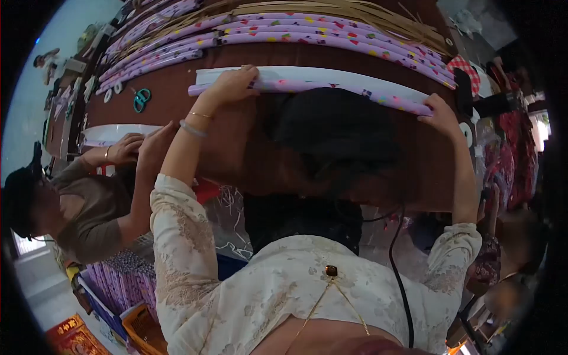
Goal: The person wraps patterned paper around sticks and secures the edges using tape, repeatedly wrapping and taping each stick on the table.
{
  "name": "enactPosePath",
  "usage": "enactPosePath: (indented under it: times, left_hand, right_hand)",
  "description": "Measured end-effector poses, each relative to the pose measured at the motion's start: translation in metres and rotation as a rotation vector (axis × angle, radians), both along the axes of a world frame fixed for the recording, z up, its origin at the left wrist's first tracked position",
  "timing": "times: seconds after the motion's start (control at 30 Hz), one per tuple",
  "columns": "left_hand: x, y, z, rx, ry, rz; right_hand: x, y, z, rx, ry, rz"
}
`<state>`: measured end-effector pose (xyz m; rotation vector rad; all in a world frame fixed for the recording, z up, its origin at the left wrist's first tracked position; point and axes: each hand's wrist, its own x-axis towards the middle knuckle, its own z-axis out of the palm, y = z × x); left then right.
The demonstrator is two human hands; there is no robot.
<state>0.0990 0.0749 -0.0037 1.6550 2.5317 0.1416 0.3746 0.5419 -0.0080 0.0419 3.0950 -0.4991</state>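
A long lilac patterned sheet (331, 87), partly rolled with its white side showing along the back, lies across the brown table (236, 142). Near its left end, my left hand (234, 84) is closed on the sheet, fingers bent over the white part. At the right end, my right hand (441, 115) grips the rolled edge between thumb and fingers. The middle of the roll is partly hidden behind a dark shape, the top of my head or hair.
Finished-looking lilac rolls (284, 29) and brown strips (331, 9) lie at the back. Teal scissors (141, 99) and white tape rings (112, 92) are at the left. A co-worker (94, 219) handles another sheet (118, 133) on my left. Red-checked cloth (464, 74) sits at the right.
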Motion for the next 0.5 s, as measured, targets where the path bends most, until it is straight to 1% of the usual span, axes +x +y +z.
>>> enactPosePath:
  times: [0.03, 0.1, 0.17, 0.2, 0.23, 0.27, 0.33, 0.37, 0.4, 0.5]
  left_hand:
    - [0.003, 0.002, 0.005, 0.031, 0.053, 0.031]
    - [0.005, 0.008, 0.010, 0.100, 0.193, 0.067]
    - [0.010, 0.009, 0.012, 0.107, 0.225, 0.055]
    - [0.013, 0.011, 0.009, 0.017, 0.218, 0.084]
    - [0.011, 0.006, -0.004, 0.057, 0.220, 0.038]
    - [0.007, 0.002, -0.019, 0.098, 0.222, -0.010]
    - [0.012, 0.002, -0.024, 0.074, 0.243, 0.026]
    - [0.015, 0.001, -0.025, 0.104, 0.215, 0.065]
    - [0.018, 0.001, -0.027, 0.134, 0.185, 0.103]
    - [0.025, -0.001, -0.030, 0.162, 0.145, 0.138]
  right_hand:
    - [-0.003, -0.001, 0.004, 0.075, 0.113, -0.005]
    - [-0.007, -0.011, 0.026, 0.106, 0.174, -0.089]
    - [-0.008, 0.001, 0.018, 0.103, 0.197, -0.051]
    - [-0.008, 0.002, 0.015, 0.052, 0.089, -0.071]
    - [-0.008, 0.004, 0.013, 0.004, -0.017, -0.091]
    - [-0.008, 0.004, 0.008, -0.016, -0.056, -0.091]
    - [-0.009, 0.015, -0.006, -0.021, -0.091, -0.081]
    - [-0.009, 0.011, -0.006, -0.027, -0.131, -0.084]
    - [-0.007, 0.007, -0.001, -0.038, -0.140, -0.153]
    - [-0.005, 0.008, -0.002, -0.074, -0.127, -0.145]
